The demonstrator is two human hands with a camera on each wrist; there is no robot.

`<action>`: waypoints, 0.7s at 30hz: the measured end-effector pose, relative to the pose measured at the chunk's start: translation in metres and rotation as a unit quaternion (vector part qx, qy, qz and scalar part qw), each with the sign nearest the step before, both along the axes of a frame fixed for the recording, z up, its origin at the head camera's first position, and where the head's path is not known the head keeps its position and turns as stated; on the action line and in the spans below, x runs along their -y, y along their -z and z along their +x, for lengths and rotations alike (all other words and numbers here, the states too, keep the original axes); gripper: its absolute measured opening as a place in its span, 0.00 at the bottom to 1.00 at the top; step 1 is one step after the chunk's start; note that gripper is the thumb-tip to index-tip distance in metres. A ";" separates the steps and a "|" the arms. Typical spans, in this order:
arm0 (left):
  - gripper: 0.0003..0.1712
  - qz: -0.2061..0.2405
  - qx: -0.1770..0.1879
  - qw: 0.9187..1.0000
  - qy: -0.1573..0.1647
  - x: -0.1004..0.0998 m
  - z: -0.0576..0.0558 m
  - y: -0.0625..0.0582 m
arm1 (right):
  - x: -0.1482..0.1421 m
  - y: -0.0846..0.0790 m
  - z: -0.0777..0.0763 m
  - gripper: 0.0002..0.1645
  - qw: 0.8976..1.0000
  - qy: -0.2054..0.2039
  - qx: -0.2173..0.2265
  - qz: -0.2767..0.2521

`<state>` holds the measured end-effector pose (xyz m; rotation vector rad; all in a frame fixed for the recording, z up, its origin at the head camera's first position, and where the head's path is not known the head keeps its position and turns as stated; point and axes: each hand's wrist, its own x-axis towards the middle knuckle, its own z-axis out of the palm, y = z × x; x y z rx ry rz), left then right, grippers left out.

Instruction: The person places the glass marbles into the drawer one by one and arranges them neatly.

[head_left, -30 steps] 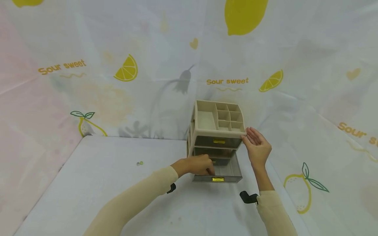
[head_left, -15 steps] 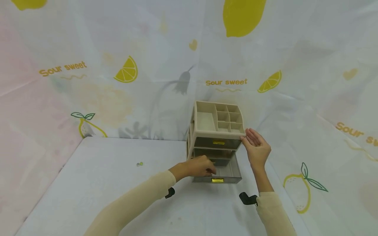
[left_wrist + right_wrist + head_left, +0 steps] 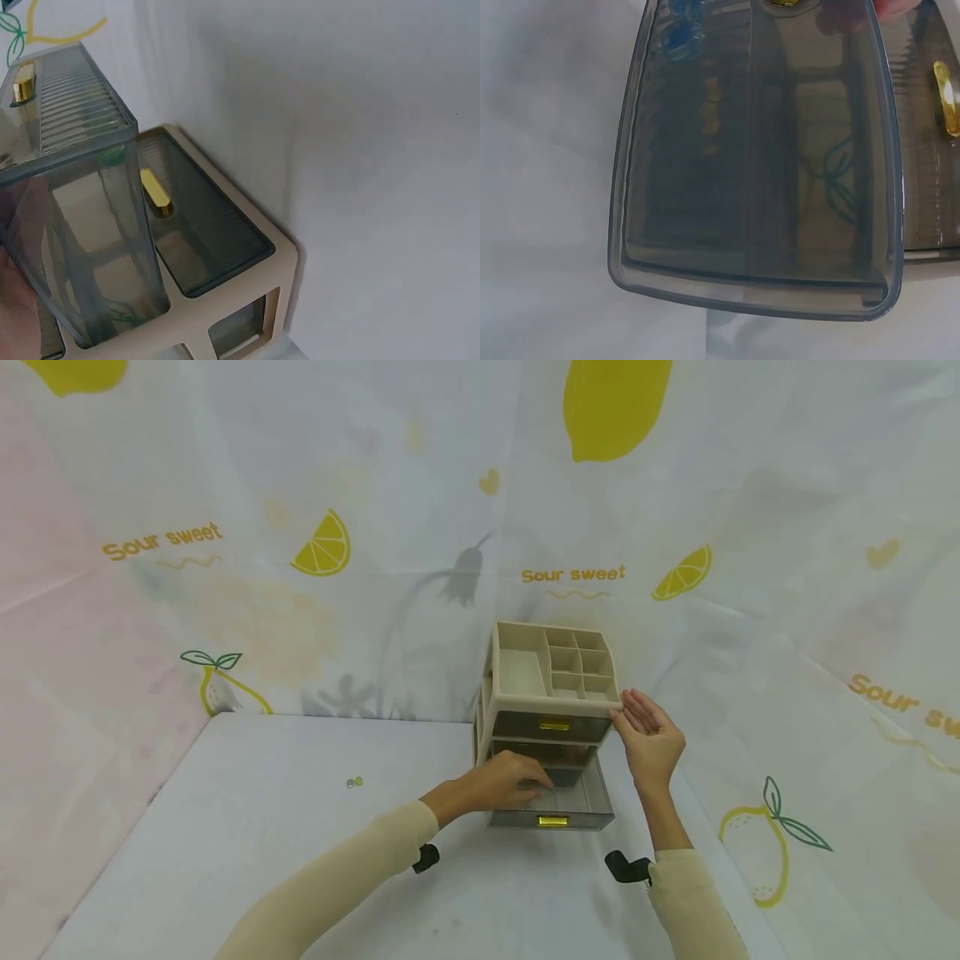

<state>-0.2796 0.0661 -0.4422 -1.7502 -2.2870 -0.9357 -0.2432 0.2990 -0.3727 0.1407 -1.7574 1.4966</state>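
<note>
A cream drawer organizer (image 3: 555, 703) with smoky clear drawers stands at the back in the head view. Its lower drawer (image 3: 600, 793) is pulled out toward me. My left hand (image 3: 504, 781) reaches over the left side of this drawer, fingers loosely bent and nothing visible in them. My right hand (image 3: 651, 739) holds the upper front right corner, thumb at the front and fingers along the side. Blue translucent lumps (image 3: 681, 34) show through the drawer in the right wrist view. In the left wrist view, part of the left hand (image 3: 16, 315) appears beside the pulled-out drawer.
Two small round pieces, one clear (image 3: 350, 783) and one yellow-green (image 3: 358, 781), lie on the white table (image 3: 262, 827) left of the organizer. The upper drawer (image 3: 553, 727) is pushed in. A lemon-printed cloth (image 3: 420, 485) hangs behind.
My left hand has lifted slightly, and its fingers, which pointed down into the drawer, now reach forward and look looser. The right hand keeps its place at the organizer's corner.
</note>
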 end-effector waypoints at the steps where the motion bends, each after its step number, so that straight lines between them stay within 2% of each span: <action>1: 0.11 0.011 0.008 1.000 -0.008 0.001 0.000 0.000 | 0.000 0.000 0.000 0.27 1.000 0.000 -0.001 0.000; 6: 0.13 0.067 0.064 0.994 -0.066 0.011 -0.001 0.001 | 0.001 0.000 -0.001 0.27 1.000 0.000 -0.003 0.000; 8: 0.13 0.089 0.070 0.990 -0.086 0.016 -0.001 0.001 | 0.001 0.000 0.000 0.27 1.000 0.002 -0.002 0.001; 13: 0.11 0.145 0.070 0.981 -0.111 0.034 -0.007 0.002 | 0.000 0.000 0.000 0.27 1.000 0.004 0.000 0.001; 16: 0.11 0.174 0.087 0.972 -0.132 0.049 -0.012 0.006 | 0.000 0.000 -0.001 0.27 1.000 0.004 0.000 0.000; 18: 0.11 0.185 0.095 0.967 -0.148 0.061 -0.016 0.009 | 0.000 -0.001 -0.002 0.27 1.000 0.003 0.000 0.001; 21: 0.12 0.180 0.100 0.964 -0.168 0.080 -0.023 0.016 | 0.000 -0.001 -0.002 0.26 1.000 0.001 0.002 0.003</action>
